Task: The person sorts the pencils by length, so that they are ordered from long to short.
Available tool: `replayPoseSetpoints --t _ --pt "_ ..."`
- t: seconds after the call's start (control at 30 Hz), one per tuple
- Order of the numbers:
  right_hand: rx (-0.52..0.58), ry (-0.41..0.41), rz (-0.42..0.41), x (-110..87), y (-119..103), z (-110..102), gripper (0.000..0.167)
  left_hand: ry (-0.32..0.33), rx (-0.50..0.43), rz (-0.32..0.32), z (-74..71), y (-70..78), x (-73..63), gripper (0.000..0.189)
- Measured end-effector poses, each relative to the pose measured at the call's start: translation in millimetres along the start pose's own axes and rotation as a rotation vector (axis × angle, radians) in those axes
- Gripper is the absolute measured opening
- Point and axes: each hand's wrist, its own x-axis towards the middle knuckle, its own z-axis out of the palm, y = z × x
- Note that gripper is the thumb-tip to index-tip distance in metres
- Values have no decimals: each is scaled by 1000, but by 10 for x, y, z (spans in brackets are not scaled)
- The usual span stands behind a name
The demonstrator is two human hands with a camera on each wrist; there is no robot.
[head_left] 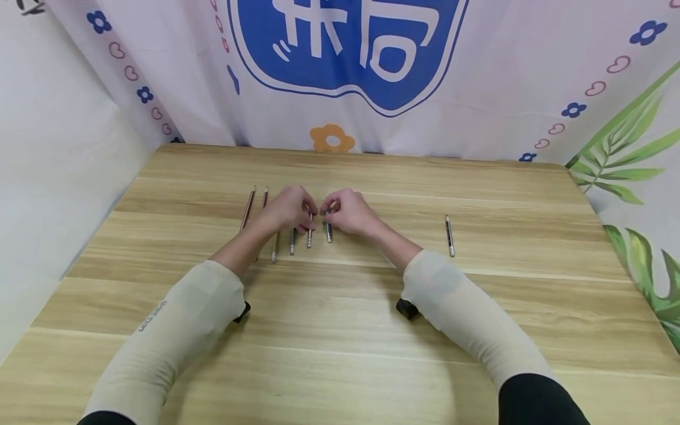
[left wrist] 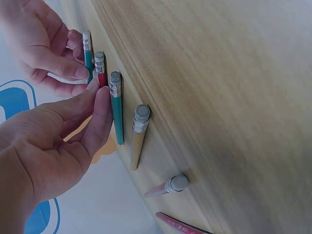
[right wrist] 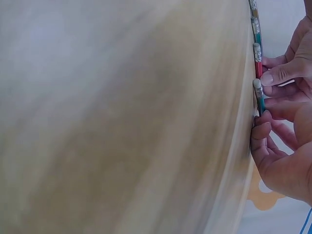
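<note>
Pencils with eraser ends toward me lie in a row on the wooden table. My left hand [head_left: 289, 208] pinches a red pencil [left wrist: 101, 78] between thumb and fingers. Just right of it, my right hand [head_left: 349, 211] pinches a teal pencil [right wrist: 261, 101] near its middle, its eraser end pointing toward me. The two hands are close together, fingertips nearly meeting. Left of the red pencil lie another teal pencil [left wrist: 117, 109] and a yellow pencil [left wrist: 138, 146]. Two reddish pencils, one a dark red pencil [head_left: 247, 209], lie farther left, partly behind my left forearm.
A single dark pencil [head_left: 450, 236] with a white end lies apart on the right side of the wooden table [head_left: 340, 354]. A printed white curtain [head_left: 494, 88] hangs along the table's far edge. A white wall [head_left: 58, 147] stands on the left.
</note>
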Motion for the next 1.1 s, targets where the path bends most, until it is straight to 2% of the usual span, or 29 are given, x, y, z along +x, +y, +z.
replayPoseSetpoints --t 0.5,1.1 --pt "-18 9 -15 2 9 18 14 -6 8 2 -9 -9 10 29" --pt "-15 17 8 -1 -3 35 17 -7 -5 25 -13 -17 13 26"
